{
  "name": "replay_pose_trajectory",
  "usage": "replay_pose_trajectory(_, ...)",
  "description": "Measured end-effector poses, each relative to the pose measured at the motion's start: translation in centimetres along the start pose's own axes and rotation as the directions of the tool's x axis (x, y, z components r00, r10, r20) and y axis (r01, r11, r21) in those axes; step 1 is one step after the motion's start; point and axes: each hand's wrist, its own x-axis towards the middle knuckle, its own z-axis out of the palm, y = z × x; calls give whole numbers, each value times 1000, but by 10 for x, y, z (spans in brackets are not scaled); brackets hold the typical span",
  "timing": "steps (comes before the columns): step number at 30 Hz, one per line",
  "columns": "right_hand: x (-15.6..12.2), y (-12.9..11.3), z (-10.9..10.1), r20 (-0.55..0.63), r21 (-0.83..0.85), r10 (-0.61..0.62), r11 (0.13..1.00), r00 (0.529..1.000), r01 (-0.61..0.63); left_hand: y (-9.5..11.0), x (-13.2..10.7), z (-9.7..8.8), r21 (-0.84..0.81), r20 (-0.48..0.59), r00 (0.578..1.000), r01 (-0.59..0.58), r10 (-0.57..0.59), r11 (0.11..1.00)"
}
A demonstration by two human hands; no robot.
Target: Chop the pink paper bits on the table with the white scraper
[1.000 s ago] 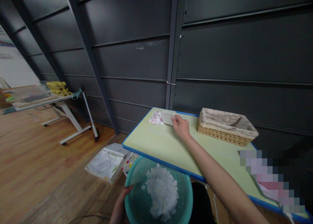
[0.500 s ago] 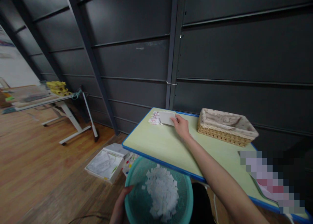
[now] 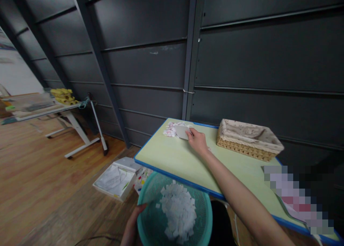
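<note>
My right hand (image 3: 197, 141) reaches across the green table (image 3: 172, 158) and grips a white scraper card (image 3: 182, 132). The card's edge rests against a small heap of paper scraps (image 3: 170, 130) at the table's far left corner. My left hand (image 3: 132, 225) holds the rim of a teal plastic basin (image 3: 150, 217) below the table's near edge. A pile of white paper scraps (image 3: 178, 212) lies inside the basin.
A wicker basket (image 3: 248, 138) with a cloth lining stands at the table's far right. White boxes (image 3: 116, 178) lie on the wooden floor to the left. Another table (image 3: 48, 109) with yellow items stands farther left. A dark panelled wall runs behind.
My right hand has drawn the card slightly nearer and tilted it, with the scrap heap still at its edge. The basin and my left hand have stayed in place.
</note>
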Motion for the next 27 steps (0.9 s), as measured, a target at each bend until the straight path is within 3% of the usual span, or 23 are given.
replay_pose_trajectory(5,-2,1,0,25,-101,-24,995,999,26,6,-4,1,-22,2,995,99,-99,995)
replay_pose_trajectory(10,-2,0,-1,4,-108,-43,993,999,43,0,-5,3,-33,-3,1000,5,-5,999)
replay_pose_trajectory(17,-8,-8,2,3,-49,-110,993,994,110,-1,0,0,-18,13,1000,-17,17,1000)
replay_pose_trajectory(27,-7,-6,0,81,-91,-85,992,993,92,1,-4,-1,-17,41,999,-11,12,1000)
